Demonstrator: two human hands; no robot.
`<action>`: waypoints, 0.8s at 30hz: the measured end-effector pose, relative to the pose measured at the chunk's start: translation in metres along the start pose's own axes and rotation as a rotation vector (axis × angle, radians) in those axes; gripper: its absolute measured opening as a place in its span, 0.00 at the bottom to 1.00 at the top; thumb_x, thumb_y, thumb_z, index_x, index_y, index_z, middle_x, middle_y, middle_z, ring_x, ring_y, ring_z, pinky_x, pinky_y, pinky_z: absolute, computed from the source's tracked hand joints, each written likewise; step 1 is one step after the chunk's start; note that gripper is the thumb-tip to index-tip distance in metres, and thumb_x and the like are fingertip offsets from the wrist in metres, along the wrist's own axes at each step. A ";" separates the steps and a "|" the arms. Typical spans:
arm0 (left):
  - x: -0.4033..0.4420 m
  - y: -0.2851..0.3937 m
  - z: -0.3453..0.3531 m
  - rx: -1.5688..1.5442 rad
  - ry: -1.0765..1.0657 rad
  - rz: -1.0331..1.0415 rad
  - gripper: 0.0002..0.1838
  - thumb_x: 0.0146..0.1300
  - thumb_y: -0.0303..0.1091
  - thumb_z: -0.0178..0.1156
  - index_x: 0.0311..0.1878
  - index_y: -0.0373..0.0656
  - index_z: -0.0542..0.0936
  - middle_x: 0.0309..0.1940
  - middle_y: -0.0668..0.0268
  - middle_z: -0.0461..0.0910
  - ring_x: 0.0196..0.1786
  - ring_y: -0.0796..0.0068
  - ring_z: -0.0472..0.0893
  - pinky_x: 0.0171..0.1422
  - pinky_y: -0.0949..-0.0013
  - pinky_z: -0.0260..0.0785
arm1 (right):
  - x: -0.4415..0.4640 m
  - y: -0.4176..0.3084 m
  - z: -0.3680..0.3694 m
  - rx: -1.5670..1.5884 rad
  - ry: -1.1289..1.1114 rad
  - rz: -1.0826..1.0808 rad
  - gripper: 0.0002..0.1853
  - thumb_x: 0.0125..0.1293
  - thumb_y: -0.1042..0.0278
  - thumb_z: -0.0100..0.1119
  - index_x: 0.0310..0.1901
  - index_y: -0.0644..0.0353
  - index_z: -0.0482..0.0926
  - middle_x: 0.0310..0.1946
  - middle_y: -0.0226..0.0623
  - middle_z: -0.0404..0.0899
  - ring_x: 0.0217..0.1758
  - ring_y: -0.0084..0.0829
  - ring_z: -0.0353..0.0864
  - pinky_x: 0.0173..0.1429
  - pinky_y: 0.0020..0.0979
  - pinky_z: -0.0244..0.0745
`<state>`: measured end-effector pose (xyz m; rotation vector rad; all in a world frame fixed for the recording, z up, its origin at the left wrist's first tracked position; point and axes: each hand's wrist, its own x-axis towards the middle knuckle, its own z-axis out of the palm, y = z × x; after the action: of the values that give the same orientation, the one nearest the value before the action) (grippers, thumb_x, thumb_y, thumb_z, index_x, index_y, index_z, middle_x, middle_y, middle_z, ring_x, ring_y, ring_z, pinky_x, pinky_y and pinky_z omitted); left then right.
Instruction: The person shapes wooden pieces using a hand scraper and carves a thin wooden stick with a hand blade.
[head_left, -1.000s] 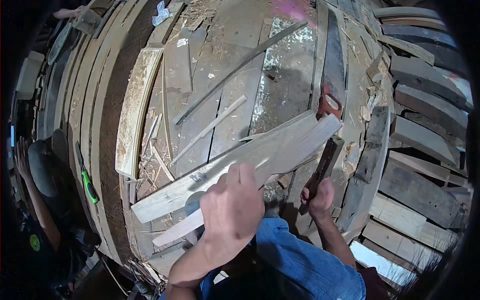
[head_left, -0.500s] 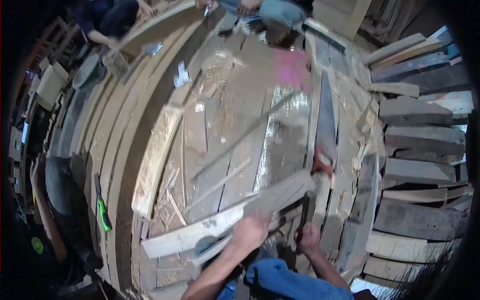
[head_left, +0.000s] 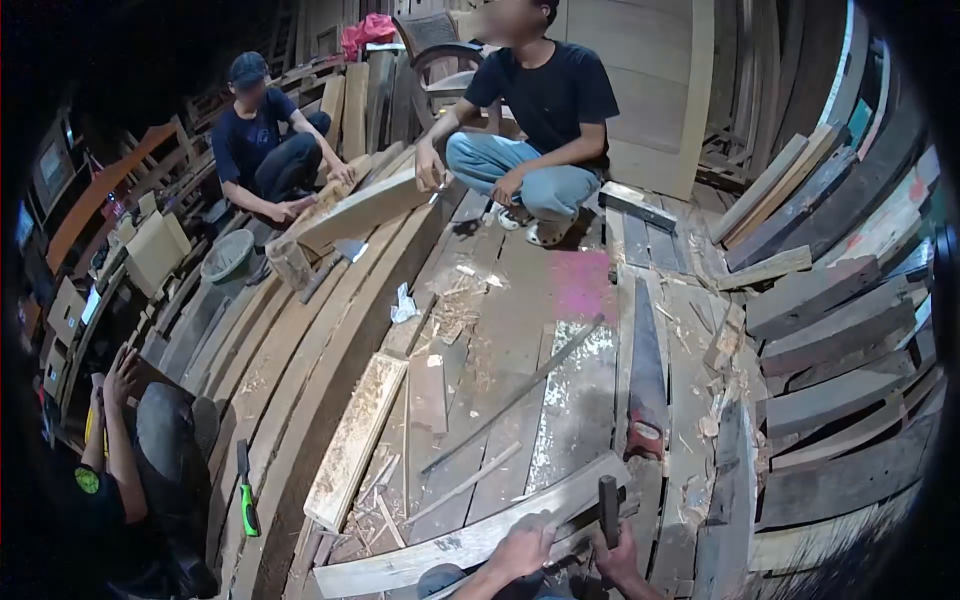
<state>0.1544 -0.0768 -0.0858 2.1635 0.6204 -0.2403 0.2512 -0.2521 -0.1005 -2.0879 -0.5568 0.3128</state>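
Observation:
At the bottom of the view my left hand (head_left: 525, 548) is closed, with its fingers at the edge of a long pale plank (head_left: 420, 553). What it grips, if anything, I cannot make out. To its right, my right hand (head_left: 620, 562) wraps round a dark bar-shaped tool (head_left: 608, 510) that stands upright by the plank's right end. The plank slants across the floor in front of me, higher on the right. Beyond that end lies a handsaw (head_left: 647, 380) with a red handle. A thin dark strip (head_left: 515, 390) lies diagonally past the plank.
A pale wood block (head_left: 355, 440), wood shavings (head_left: 460, 310) and a green-handled chisel (head_left: 247, 495) lie to the left. Two people squat at the back around a propped board (head_left: 365, 210); another person sits at left. Stacked timber (head_left: 820, 300) lines the right.
My view has tilted upward, so the floor and my hands appear lower and the people at the back show more fully. The bar-shaped tool is still in my right hand.

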 end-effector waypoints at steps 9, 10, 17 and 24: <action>-0.007 0.008 0.000 0.092 -0.052 0.105 0.23 0.70 0.48 0.47 0.46 0.34 0.76 0.33 0.41 0.82 0.39 0.37 0.81 0.49 0.44 0.73 | 0.015 -0.002 0.000 0.067 0.095 0.196 0.15 0.61 0.60 0.68 0.30 0.63 0.76 0.20 0.27 0.72 0.24 0.20 0.73 0.26 0.28 0.67; -0.008 0.010 -0.002 0.093 -0.057 0.110 0.23 0.70 0.49 0.47 0.46 0.35 0.76 0.33 0.41 0.82 0.39 0.37 0.81 0.49 0.44 0.73 | 0.015 0.001 0.000 0.084 0.086 0.196 0.16 0.61 0.60 0.68 0.27 0.62 0.75 0.18 0.26 0.71 0.22 0.19 0.71 0.25 0.28 0.65; -0.007 0.007 -0.002 0.172 -0.008 0.162 0.20 0.70 0.48 0.49 0.45 0.37 0.74 0.35 0.45 0.83 0.39 0.42 0.83 0.45 0.45 0.74 | 0.017 0.008 0.001 0.188 0.032 0.269 0.20 0.59 0.56 0.69 0.19 0.63 0.77 0.13 0.27 0.73 0.19 0.20 0.71 0.25 0.30 0.67; -0.001 -0.008 -0.017 0.209 0.180 0.149 0.30 0.60 0.63 0.59 0.36 0.39 0.79 0.33 0.49 0.83 0.36 0.49 0.84 0.37 0.54 0.76 | 0.020 0.021 0.003 0.392 0.077 0.412 0.21 0.58 0.57 0.70 0.16 0.62 0.76 0.14 0.29 0.75 0.18 0.22 0.73 0.26 0.31 0.69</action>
<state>0.1482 -0.0594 -0.0799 2.4399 0.5504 -0.0307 0.2728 -0.2501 -0.1195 -1.8065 -0.0061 0.5291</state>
